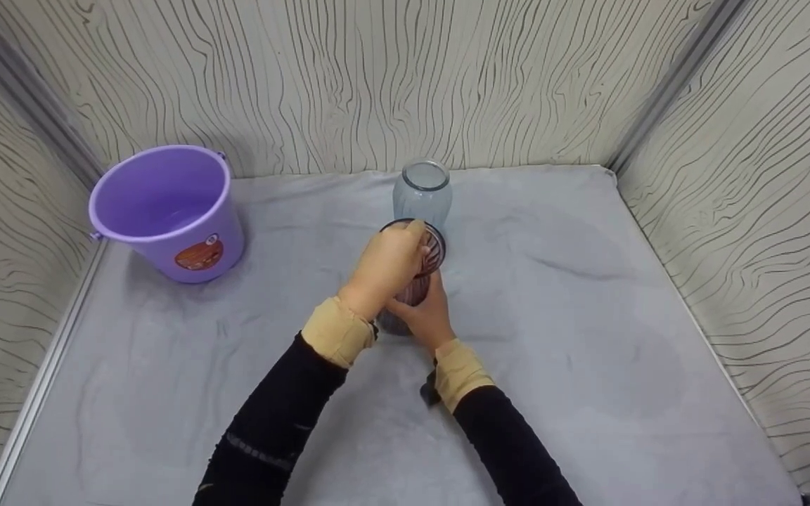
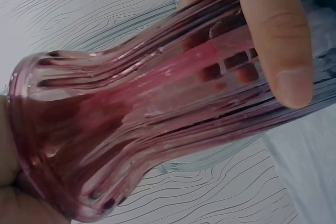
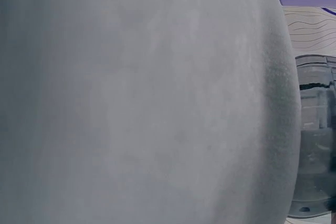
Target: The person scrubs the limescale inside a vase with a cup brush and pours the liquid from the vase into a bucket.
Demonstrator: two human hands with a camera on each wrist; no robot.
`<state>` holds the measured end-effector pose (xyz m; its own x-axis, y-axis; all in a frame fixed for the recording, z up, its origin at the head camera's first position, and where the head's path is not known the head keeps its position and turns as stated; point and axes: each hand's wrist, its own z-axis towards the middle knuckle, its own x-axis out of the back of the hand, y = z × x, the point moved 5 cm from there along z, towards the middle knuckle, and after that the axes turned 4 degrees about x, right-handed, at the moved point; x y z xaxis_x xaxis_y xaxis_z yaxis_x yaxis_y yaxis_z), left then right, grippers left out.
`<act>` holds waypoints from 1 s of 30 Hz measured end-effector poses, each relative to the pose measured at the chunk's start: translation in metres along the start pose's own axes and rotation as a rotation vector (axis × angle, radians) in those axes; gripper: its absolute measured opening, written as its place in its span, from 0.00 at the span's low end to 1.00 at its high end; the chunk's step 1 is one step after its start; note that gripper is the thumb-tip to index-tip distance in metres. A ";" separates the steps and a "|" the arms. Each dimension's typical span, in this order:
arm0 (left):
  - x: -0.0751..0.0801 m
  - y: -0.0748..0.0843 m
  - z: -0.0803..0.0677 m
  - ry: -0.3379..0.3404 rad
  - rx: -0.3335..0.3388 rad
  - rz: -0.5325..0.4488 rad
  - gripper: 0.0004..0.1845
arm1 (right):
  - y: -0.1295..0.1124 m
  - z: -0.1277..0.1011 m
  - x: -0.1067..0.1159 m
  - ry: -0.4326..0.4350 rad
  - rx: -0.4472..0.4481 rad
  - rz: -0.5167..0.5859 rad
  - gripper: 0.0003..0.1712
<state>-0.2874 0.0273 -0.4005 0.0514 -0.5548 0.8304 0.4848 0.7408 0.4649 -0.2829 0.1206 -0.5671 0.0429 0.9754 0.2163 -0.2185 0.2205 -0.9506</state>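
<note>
A purple ribbed glass vase (image 2: 173, 87) with a flared rim is between both hands at the middle of the table. In the head view my left hand (image 1: 391, 260) is at its mouth, the curled fingers over and partly inside the rim. Lower down, my right hand (image 1: 429, 313) grips the vase's body; the left wrist view shows its thumb (image 2: 286, 40) lying across the glass. Whether the vase's base touches the table is hard to tell. Just behind it stands a clear bluish glass vase (image 1: 422, 200), also partly seen in the right wrist view (image 3: 315, 145).
A purple bucket (image 1: 208, 242) with an orange label stands at the back left. Grey cloth (image 1: 588, 337) covers the table. Wood-grain patterned panels (image 1: 320, 84) close in the back and both sides.
</note>
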 end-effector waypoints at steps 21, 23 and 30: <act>0.000 0.011 -0.001 -0.045 0.021 0.154 0.06 | -0.001 -0.001 -0.001 0.006 0.097 0.037 0.55; -0.001 0.013 -0.001 -0.053 0.014 0.192 0.07 | -0.002 -0.002 0.000 0.007 0.106 0.039 0.54; 0.000 0.021 -0.004 -0.006 -0.050 0.333 0.08 | -0.002 0.000 0.000 0.000 0.088 0.060 0.54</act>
<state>-0.2740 0.0414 -0.3922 0.2091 -0.2832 0.9360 0.4846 0.8614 0.1523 -0.2819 0.1201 -0.5649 0.0273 0.9867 0.1599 -0.3054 0.1606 -0.9386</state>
